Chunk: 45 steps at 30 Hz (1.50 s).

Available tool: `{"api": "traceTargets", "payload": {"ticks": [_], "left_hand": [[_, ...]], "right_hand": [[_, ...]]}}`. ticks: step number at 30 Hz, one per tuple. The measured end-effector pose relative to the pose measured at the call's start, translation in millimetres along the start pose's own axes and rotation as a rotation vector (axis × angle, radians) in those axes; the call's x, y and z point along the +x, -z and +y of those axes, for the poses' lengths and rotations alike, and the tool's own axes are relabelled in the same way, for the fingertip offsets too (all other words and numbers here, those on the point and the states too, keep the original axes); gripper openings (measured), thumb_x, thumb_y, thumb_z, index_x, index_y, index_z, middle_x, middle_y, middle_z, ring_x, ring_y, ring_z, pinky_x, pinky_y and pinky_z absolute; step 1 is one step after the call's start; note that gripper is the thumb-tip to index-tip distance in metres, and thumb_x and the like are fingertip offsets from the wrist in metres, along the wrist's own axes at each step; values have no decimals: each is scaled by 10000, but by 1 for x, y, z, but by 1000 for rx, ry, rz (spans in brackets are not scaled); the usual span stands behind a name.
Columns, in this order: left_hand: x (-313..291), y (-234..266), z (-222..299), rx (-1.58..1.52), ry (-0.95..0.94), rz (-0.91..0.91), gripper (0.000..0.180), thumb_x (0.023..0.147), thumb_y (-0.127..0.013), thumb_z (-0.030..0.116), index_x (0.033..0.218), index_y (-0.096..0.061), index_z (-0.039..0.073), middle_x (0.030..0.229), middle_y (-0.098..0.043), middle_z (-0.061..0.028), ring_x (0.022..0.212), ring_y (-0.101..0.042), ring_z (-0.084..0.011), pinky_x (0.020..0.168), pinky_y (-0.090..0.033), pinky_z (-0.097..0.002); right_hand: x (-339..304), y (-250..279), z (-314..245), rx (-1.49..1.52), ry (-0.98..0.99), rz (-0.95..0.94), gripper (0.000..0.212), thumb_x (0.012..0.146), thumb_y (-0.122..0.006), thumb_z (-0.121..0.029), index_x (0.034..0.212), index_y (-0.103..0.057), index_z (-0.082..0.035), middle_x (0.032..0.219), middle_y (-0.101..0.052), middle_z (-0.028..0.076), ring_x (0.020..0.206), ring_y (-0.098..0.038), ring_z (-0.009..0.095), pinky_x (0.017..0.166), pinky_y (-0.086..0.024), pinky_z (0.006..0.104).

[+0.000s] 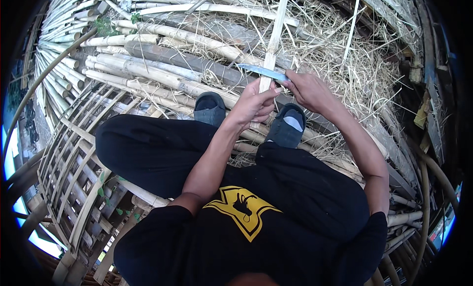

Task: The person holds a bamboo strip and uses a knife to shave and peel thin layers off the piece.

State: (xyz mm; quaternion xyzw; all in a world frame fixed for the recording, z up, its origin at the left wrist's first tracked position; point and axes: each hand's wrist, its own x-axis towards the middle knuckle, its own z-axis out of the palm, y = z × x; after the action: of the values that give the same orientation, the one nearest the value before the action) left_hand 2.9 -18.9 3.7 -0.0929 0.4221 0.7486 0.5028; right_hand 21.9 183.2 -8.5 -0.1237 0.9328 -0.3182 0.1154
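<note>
My left hand (254,103) is closed round the lower part of a long pale bamboo strip (274,42), which runs up and away past the top edge of the view. In my right hand (310,91) is a knife (260,71), its handle mostly hidden by the fingers. The blade points left and lies across the strip, just above my left hand. The two hands are close together, over my sandalled feet. Whether the edge bites into the bamboo cannot be made out.
Bamboo poles (172,79) lie under and beyond my feet, with more stacked at the far left. Thin shavings (325,44) cover the ground ahead and right. A woven bamboo lattice (74,172) stands at my left. Dark sandals (287,128) are on my feet.
</note>
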Motion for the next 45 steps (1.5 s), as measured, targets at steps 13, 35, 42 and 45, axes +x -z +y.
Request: {"api": "traceTargets", "payload": {"ticks": [13,35,42,45], "left_hand": [[4,6,-4,-40,4,38,243,850,-581,-34,909,-424,141,579,-381,63,357,-246,-6,305,-148,-198],[3,1,-5,-84,41,-18,242,854,-537,-52,899,-406,146,549,-346,63,341,-232,-17,295,-143,-204],[3,3,-2,-134,57,41,219,851,-571,-17,853,-420,141,510,-334,74,318,-232,-24,283,-151,-205],[2,0,-5,-33,95,83,216,843,-589,1,811,-424,136,499,-333,76,307,-244,-27,278,-157,-205]], "right_hand": [[12,-8,16,92,-1,3,353,967,-428,-385,847,-497,-61,565,-526,184,569,-558,400,545,-421,494],[5,-3,42,29,-307,-105,406,919,-539,-399,861,-641,-10,665,-602,213,653,-599,362,621,-452,445],[-4,-7,21,-37,-134,16,297,867,-598,-291,872,-618,5,648,-605,225,639,-612,403,617,-482,476],[-2,-18,8,-23,-131,-67,273,813,-606,-237,740,-611,26,649,-608,224,653,-620,397,638,-498,475]]}}
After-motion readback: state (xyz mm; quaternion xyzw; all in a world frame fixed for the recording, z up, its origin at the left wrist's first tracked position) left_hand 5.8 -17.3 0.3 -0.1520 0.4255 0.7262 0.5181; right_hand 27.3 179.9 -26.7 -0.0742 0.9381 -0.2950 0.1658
